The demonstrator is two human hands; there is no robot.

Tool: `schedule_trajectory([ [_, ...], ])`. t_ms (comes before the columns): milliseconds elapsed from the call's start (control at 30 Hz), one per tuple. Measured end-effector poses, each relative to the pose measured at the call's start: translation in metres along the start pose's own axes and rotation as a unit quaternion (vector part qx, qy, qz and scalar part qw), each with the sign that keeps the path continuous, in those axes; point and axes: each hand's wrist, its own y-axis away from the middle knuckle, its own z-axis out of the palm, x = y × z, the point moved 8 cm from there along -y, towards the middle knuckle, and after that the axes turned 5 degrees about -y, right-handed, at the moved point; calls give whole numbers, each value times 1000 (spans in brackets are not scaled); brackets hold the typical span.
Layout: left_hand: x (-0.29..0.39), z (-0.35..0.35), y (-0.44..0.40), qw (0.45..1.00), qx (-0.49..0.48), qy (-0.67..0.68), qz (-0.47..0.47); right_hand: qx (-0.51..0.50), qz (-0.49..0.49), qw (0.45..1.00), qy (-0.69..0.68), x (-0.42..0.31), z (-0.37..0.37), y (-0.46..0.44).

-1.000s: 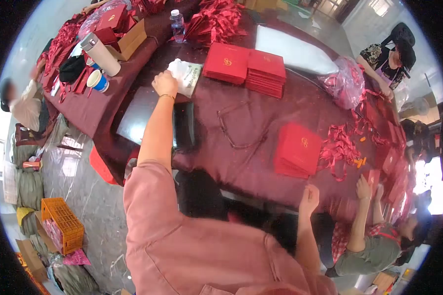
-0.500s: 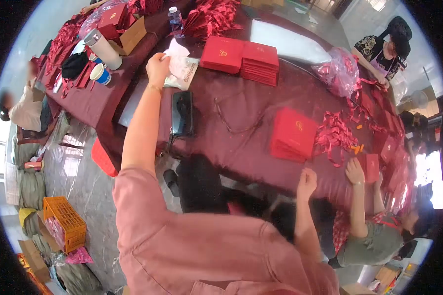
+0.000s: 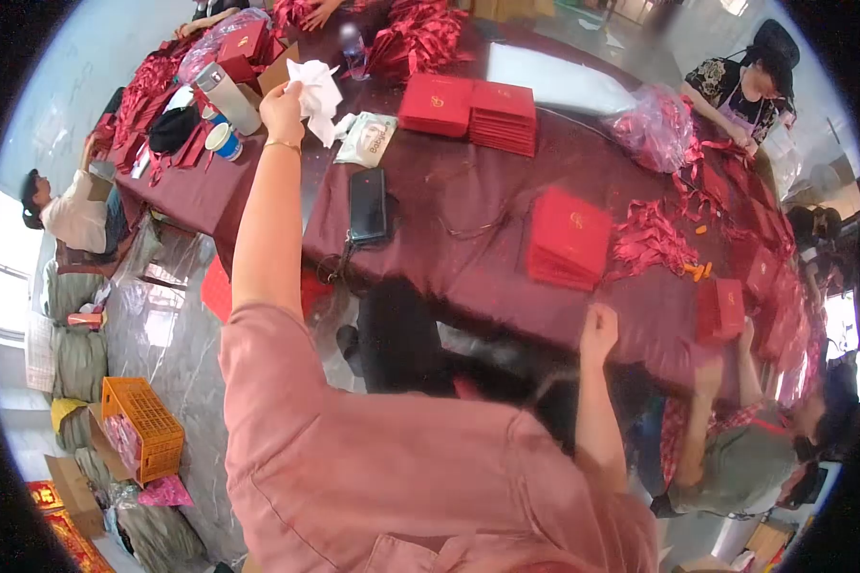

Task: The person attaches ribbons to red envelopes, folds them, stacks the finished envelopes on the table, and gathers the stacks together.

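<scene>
My left hand [image 3: 282, 113] is stretched over the table, its fingers closed on a crumpled white wipe [image 3: 316, 94] that hangs apart from the pack. Just right of it lies a wipes pack [image 3: 365, 139] printed "Babycare", and below that a dark phone or wallet [image 3: 367, 206] with a strap. Near the front edge, my right hand [image 3: 599, 330] is raised with curled fingers; anything inside them is hidden. Beyond it sits a stack of red folders [image 3: 569, 237] with gold lettering, beside a heap of red ribbons [image 3: 652, 237].
Two more stacks of red folders [image 3: 437, 105] lie farther back. A tumbler [image 3: 227, 99] and paper cup [image 3: 224, 142] stand left. A co-worker's blurred arm [image 3: 705, 401] is close on my right, near a red folder [image 3: 720, 310]. An orange crate [image 3: 143, 430] is on the floor.
My left hand has moved left and up, and the wipe has come away from the pack. My right hand stays near the edge. The nearby co-worker's hand has drawn back toward the table edge.
</scene>
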Motion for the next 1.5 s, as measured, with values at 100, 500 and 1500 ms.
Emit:
schedule_trajectory([
  [100, 55, 37, 49, 918, -189, 323, -135, 2, -19, 1000, 10, -6, 0, -1],
  [500, 374, 31, 363, 822, -435, 367, -10, 16, -24, 1000, -2, -6, -2, -2],
  [1500, 462, 75, 555, 263, -642, 662, -283, 80, -18, 994, -67, -10, -18, 2],
])
